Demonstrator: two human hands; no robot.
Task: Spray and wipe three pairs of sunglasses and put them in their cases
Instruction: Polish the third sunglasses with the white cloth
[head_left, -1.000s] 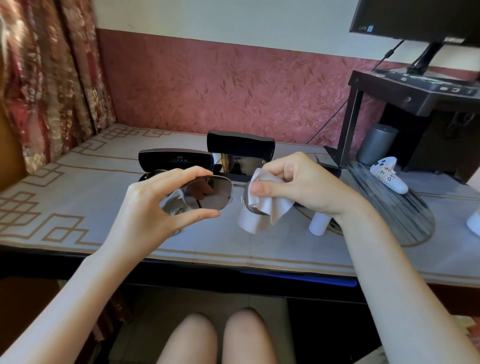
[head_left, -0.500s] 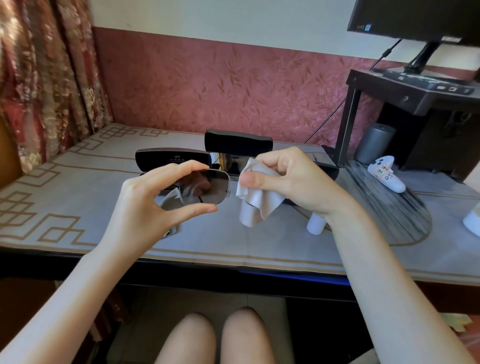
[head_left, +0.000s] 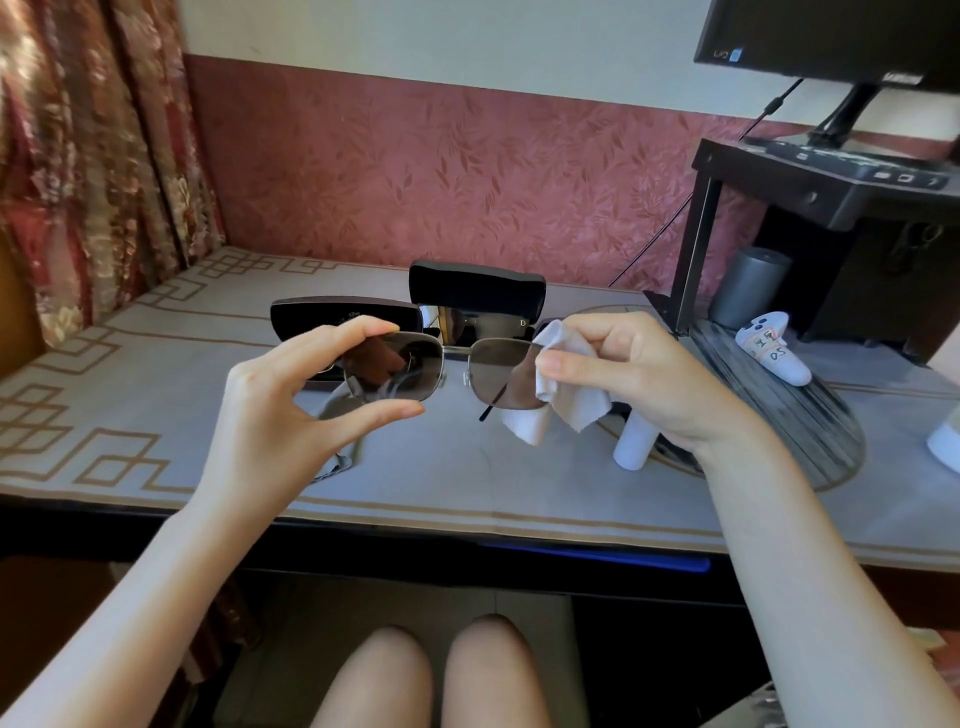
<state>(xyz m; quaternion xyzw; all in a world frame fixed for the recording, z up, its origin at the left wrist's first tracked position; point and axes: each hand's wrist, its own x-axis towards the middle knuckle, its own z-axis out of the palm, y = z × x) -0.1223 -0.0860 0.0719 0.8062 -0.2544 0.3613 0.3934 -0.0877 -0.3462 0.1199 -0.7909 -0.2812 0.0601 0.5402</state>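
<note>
Left hand (head_left: 270, 410) pinches sunglasses (head_left: 447, 371); right hand (head_left: 639, 374) presses cloth (head_left: 563, 395) on lens

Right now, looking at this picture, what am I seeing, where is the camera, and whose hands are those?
There is no machine here. These are a person's two bare hands, filmed by one wide-angle camera worn on the head. It looks forward and down, so the knees show at the bottom.

The left hand pinches one lens rim of the metal-framed sunglasses between thumb and forefinger. The right hand pinches a white cloth round the other lens.

Behind them, on the patterned desk mat, stand two black glasses cases with their lids up: the left case and the farther case, which holds a second pair. A small white bottle stands behind the right wrist, and a white controller lies farther right.
</note>
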